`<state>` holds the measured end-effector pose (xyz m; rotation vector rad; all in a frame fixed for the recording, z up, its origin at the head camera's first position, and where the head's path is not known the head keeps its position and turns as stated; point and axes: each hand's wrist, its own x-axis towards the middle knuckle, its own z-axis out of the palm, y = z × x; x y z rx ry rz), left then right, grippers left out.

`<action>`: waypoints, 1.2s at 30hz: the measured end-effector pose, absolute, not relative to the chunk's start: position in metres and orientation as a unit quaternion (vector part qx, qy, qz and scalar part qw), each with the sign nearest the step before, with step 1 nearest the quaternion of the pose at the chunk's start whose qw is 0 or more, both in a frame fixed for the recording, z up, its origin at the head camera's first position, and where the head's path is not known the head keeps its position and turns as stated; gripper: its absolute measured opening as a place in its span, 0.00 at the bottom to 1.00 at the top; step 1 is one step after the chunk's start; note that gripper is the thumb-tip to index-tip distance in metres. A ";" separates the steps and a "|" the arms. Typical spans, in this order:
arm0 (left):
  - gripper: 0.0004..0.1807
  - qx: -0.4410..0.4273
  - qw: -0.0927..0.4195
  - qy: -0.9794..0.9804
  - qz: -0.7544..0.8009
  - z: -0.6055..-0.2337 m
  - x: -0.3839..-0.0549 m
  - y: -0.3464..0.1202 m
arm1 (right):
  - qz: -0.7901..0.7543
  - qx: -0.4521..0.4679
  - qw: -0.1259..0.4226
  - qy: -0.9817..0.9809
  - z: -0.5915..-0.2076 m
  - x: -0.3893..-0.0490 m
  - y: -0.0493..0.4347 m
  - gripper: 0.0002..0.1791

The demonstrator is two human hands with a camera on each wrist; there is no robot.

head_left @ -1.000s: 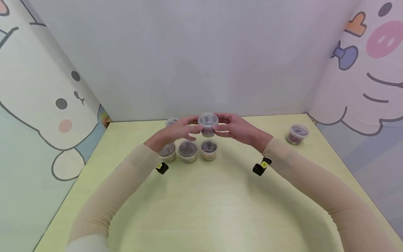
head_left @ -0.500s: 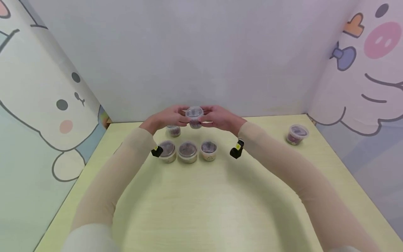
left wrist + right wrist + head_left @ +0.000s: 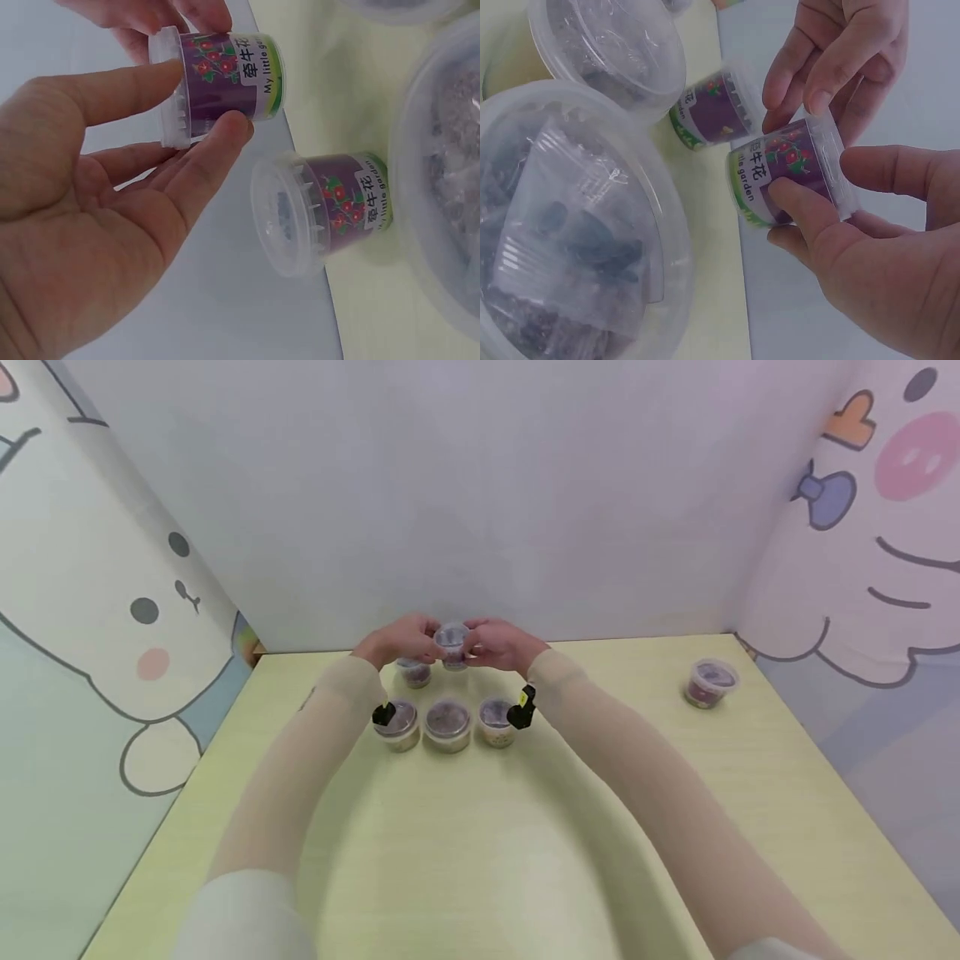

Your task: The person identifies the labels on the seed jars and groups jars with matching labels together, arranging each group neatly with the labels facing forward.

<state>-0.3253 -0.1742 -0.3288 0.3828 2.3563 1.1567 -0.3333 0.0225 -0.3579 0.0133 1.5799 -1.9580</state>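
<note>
Both hands hold a small lidded plastic cup (image 3: pixel 452 646) near the back of the table. Its purple label, with red flowers and "My little garden", shows on the cup (image 3: pixel 225 90) in the left wrist view. My left hand (image 3: pixel 405 639) grips its left side, thumb by the clear lid. From the right, my right hand (image 3: pixel 501 645) has its thumb at the lid and fingers on the label, plain on the cup (image 3: pixel 784 161) in the right wrist view. Just left of the held cup stands a matching purple cup (image 3: pixel 414 673), upright on the table and partly behind the left hand.
In front stands a row of three lidded tubs: a left tub (image 3: pixel 397 727), a middle tub (image 3: pixel 447 725) and a right tub (image 3: pixel 497 722) partly behind the wrist camera. Another purple cup (image 3: pixel 711 682) stands far right. A pale wall (image 3: pixel 480 510) rises behind the table (image 3: pixel 465 843).
Both hands have carried the cup leftward, to beside the matching cup at the back. Over the last half second it has come slightly lower and nearer that cup.
</note>
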 end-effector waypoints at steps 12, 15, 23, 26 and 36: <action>0.35 0.147 0.213 0.905 0.339 -0.346 -0.331 -0.170 | -0.731 0.029 0.296 0.614 -0.381 -0.343 0.010 0.38; 0.37 0.139 0.225 0.898 0.352 -0.352 -0.331 -0.170 | -0.721 0.035 0.298 0.625 -0.385 -0.343 0.009 0.38; 0.35 0.136 0.228 0.907 0.326 -0.360 -0.329 -0.168 | -0.708 0.042 0.300 0.637 -0.390 -0.342 0.008 0.36; 0.35 0.127 0.233 0.910 0.317 -0.359 -0.328 -0.167 | -0.699 0.044 0.302 0.647 -0.391 -0.343 0.007 0.37; 0.39 0.114 0.239 0.913 0.311 -0.358 -0.327 -0.164 | -0.680 0.018 0.280 0.677 -0.397 -0.344 0.005 0.37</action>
